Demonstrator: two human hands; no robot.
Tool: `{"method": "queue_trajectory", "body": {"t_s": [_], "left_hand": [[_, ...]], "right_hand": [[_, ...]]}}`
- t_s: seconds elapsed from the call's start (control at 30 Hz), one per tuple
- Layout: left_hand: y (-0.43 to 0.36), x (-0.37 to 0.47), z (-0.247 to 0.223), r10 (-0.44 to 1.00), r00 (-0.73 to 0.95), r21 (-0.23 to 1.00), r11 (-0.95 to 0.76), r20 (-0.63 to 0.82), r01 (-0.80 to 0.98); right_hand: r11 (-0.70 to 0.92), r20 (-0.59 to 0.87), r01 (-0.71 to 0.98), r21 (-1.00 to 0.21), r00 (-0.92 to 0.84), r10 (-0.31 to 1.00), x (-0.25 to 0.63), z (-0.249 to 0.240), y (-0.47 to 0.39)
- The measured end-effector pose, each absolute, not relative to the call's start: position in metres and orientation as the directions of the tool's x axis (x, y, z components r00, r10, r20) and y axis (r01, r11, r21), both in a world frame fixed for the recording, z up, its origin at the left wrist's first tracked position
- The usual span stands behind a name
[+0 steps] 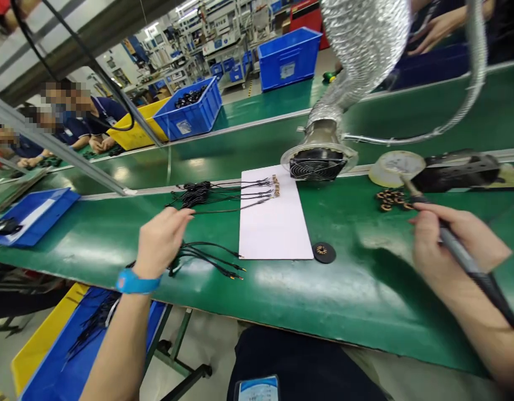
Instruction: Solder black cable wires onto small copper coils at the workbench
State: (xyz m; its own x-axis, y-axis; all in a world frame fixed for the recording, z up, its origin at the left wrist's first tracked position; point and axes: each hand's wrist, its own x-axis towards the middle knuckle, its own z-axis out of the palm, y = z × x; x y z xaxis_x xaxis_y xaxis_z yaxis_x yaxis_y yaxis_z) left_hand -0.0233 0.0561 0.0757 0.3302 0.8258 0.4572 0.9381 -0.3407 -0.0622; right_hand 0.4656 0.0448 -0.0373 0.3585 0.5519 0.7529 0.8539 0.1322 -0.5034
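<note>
My left hand [160, 239], with a blue wristband, is closed in a pinch on a thin black cable [223, 211] that runs right onto a white board [276, 234]. More black cables [196, 194] lie bunched beyond it, their ends by small brass-coloured parts [276, 186] on the board. Below, loose cables [211, 263] with orange-tipped ends lie on the bench. My right hand [443, 239] grips a soldering iron [460, 253], its tip at a round, pale dish [380, 174]. Beside that dish sits a cluster of small dark round parts [391, 199]. A black disc [324, 253] touches the board's corner.
A foil exhaust duct [361, 50] ends in a fan [318, 165] above the board's far edge. Blue bins [288, 58] stand across the bench, a yellow bin [135, 131] among them. A blue tray [52, 214] is at left. Co-workers [102, 120] sit at far left.
</note>
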Motion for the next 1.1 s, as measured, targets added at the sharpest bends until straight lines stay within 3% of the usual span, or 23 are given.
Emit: {"method": "queue_trajectory", "body": {"t_s": [0.1, 0.2, 0.4, 0.53, 0.63, 0.77, 0.87, 1.1], "left_hand": [[0.072, 0.025, 0.039, 0.838, 0.506, -0.166, -0.480, 0.203, 0.861], [0.081, 0.059, 0.017, 0.832, 0.555, -0.121, -0.550, 0.009, 0.826], [0.086, 0.131, 0.012, 0.777, 0.614, 0.278, -0.626, 0.140, 0.729], [0.090, 0.186, -0.008, 0.705, 0.703, 0.384, -0.677, 0.092, 0.628], [0.092, 0.200, -0.017, 0.724, 0.679, 0.537, -0.622, 0.119, 0.570], [0.085, 0.195, -0.011, 0.836, 0.520, 0.776, -0.444, 0.178, 0.449], [0.074, 0.194, -0.004, 0.871, 0.456, 0.848, -0.372, 0.180, 0.377], [0.064, 0.198, -0.001, 0.874, 0.458, 0.881, -0.337, 0.162, 0.332]], "right_hand": [[0.291, 0.764, 0.787, -0.543, 0.321, 0.559, 0.445, -0.044, 0.029], [0.378, 0.754, 0.741, -0.555, 0.256, 0.604, 0.427, -0.051, 0.011], [0.461, 0.763, 0.714, -0.527, 0.160, 0.626, 0.408, -0.054, -0.004], [0.463, 0.720, 0.687, -0.559, 0.125, 0.683, 0.405, -0.052, -0.005], [0.440, 0.672, 0.653, -0.617, 0.145, 0.726, 0.401, -0.049, -0.007], [0.395, 0.580, 0.540, -0.743, 0.225, 0.783, 0.387, -0.040, -0.004], [0.385, 0.522, 0.430, -0.817, 0.265, 0.811, 0.371, -0.034, 0.003], [0.390, 0.477, 0.299, -0.871, 0.326, 0.816, 0.350, -0.029, 0.010]]}}
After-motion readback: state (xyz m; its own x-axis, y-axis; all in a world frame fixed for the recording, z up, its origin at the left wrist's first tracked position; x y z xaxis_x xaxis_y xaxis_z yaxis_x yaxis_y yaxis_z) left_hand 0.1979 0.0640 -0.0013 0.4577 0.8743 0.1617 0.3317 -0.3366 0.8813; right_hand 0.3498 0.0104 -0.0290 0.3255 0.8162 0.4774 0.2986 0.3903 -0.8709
